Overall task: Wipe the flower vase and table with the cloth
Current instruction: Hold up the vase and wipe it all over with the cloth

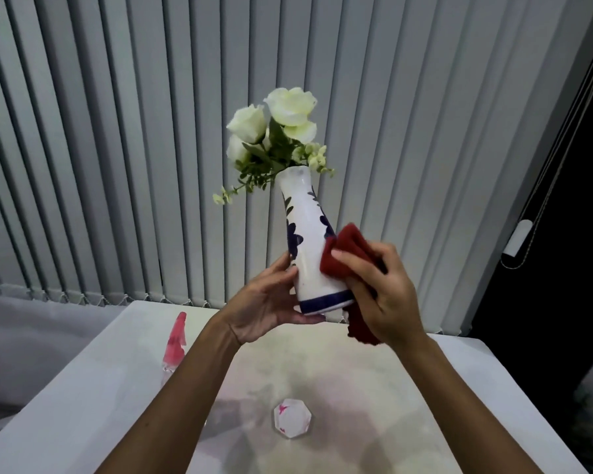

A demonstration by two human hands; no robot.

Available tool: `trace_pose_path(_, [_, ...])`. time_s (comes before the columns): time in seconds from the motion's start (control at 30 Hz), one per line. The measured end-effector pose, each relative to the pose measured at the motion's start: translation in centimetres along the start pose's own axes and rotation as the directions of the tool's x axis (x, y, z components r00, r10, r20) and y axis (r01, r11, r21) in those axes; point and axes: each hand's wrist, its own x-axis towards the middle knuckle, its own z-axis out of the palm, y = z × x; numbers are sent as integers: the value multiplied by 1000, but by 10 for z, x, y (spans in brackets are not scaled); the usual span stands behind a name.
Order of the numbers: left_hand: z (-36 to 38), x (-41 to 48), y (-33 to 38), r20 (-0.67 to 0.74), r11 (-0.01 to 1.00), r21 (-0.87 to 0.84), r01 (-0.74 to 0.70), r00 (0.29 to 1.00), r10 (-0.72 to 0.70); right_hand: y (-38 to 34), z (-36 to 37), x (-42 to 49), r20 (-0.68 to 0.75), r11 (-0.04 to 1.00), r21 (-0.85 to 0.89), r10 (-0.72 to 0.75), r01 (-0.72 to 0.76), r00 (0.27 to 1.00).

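Observation:
A white flower vase [310, 248] with dark blue leaf patterns and a blue band at its base is held in the air above the table [425, 388], tilted to the left. White roses and green leaves [278, 131] stick out of its mouth. My left hand [271, 302] grips the vase's lower part from the left and underneath. My right hand [380, 295] presses a red cloth [343, 254] against the vase's right side; part of the cloth hangs below my palm.
A pink-topped spray bottle [175, 343] stands at the table's left side. A small octagonal white dish with pink marks [291, 422] lies near the middle front. Grey vertical blinds [117, 148] hang behind the table, and a dark opening is at the right.

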Motion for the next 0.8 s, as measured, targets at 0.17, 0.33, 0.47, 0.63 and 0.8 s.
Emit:
trace_pose_path(0.17, [12,8,-10,-64,1000,11,-1,998,2,1,0,59,112,978,77,187,-196,976])
trace_pose_path(0.33, [14,8,-25,-100,991,-133,-28,995,15,-8,7,55,198,961,141,206,-236,958])
trace_pose_path(0.47, [6,4,-22,-137,995,-45,-88,987,81,-10,3,7,161,989,123,58,-79,985])
trace_pose_path(0.63, [-2,2,-8,-107,995,83,-54,992,63,1,2,-23,117,997,20,-79,77,990])
trace_pose_path(0.8, [8,6,-5,-69,981,190,-27,997,40,-1,12,24,-12,990,66,126,-125,992])
